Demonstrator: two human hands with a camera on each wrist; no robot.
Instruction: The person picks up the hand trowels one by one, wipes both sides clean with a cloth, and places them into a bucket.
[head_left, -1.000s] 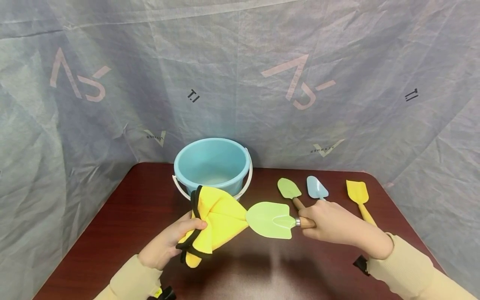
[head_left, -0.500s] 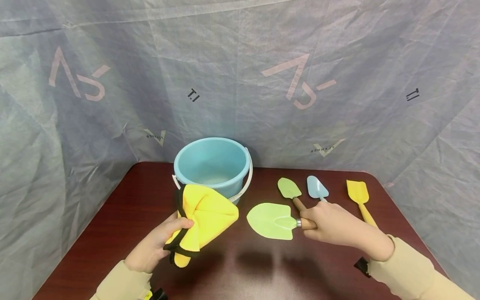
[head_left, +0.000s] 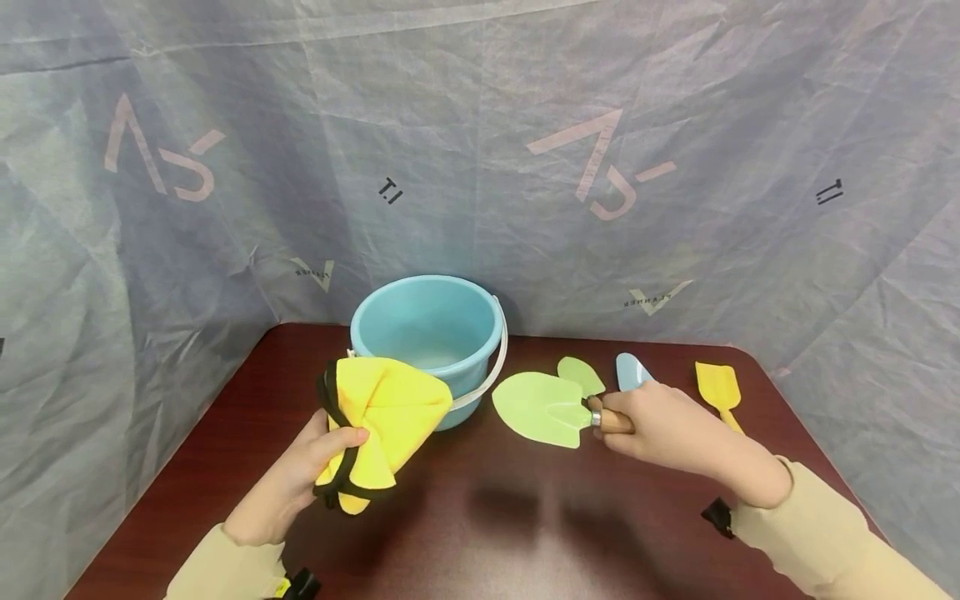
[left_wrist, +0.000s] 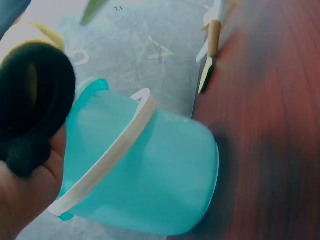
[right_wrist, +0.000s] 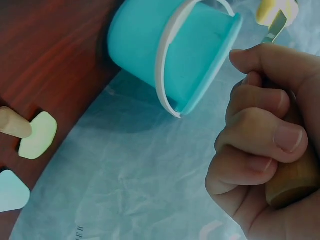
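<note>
Two hands are busy above the reddish-brown table [head_left: 262, 408]: the left hand [head_left: 300, 467] pinches a folded, black-edged yellow cloth [head_left: 397, 408], thumb across it, probably to keep its layers together; the right hand [head_left: 660, 425] wraps its fingers round the wooden handle [head_left: 617, 422] of a green trowel [head_left: 536, 408], leaving the blade bare, near the cloth but apart. Beyond the cloth stands a blue bucket [head_left: 470, 381]. A second green trowel [head_left: 580, 374], pale-blue scoop [head_left: 631, 371] and yellow shovel [head_left: 717, 386] lie aside, presumably for elbow room.

Your cream sleeves [head_left: 813, 533], bare hands [head_left: 663, 425]
Beneath your ribbed cuffs [head_left: 767, 510] show black pieces [head_left: 718, 517], a yellow patch [head_left: 282, 587] at the left.
</note>
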